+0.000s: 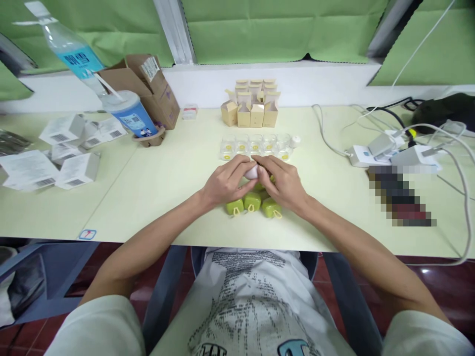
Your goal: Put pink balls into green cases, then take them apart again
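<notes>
Between my two hands is a small rounded white piece (pixel 252 172), partly covered by fingers, its kind not clear. My left hand (pixel 230 181) curls round its left side, while my right hand (pixel 281 181) pinches it from the right. Just below them, on the table, sit several small green cases (pixel 252 201) with pale yellow loops; some are partly hidden by my right hand. Beyond my fingertips stand clear plastic containers (pixel 256 143) with yellow round stickers, and a small white piece (pixel 296 141) at their right end.
Open cream boxes (pixel 251 113) stand against the wall. Left are white boxes (pixel 78 170), a blue-white cup (pixel 134 118) in a carrier, a tilted bottle (pixel 76 54) and a cardboard box (pixel 156 94). Right are power strips (pixel 365 155) with cables and a pixelated object (pixel 403 198).
</notes>
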Motion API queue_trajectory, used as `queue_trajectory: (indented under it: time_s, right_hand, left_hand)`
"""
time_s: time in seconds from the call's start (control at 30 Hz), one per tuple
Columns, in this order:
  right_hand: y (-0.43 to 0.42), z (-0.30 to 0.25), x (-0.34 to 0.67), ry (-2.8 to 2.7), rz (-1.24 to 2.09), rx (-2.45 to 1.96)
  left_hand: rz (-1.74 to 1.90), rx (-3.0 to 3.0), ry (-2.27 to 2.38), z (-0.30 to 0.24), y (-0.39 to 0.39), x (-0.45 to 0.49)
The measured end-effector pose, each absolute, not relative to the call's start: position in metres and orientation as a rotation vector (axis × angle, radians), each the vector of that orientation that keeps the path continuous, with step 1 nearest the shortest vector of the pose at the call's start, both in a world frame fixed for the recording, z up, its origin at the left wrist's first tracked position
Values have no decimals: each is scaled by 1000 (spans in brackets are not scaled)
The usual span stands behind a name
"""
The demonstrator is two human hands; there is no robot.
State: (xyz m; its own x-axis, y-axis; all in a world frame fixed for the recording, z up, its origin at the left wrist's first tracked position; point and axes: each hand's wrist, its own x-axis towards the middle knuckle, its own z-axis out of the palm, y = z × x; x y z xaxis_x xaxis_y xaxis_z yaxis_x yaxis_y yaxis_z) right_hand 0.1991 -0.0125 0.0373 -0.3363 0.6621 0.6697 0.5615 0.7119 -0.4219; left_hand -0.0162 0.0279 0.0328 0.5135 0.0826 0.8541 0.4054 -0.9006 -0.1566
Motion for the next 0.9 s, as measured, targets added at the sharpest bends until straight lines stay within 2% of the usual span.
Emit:
queue_trajectory:
  time_s: [0.23,0.53,0.9]
  right_hand:
    - [-18,44,192,-1884,399,-1012]
    - [-9,40,199,-1929,491,-1031]
    - [-9,31,197,-2177,374,-929]
  left_hand:
    - [-1377,-2510,-350,29,39,-19]
    - [-1717,-2563,-490,31,41,-19]
    - [-1652,-2433,-804,25,47,-27]
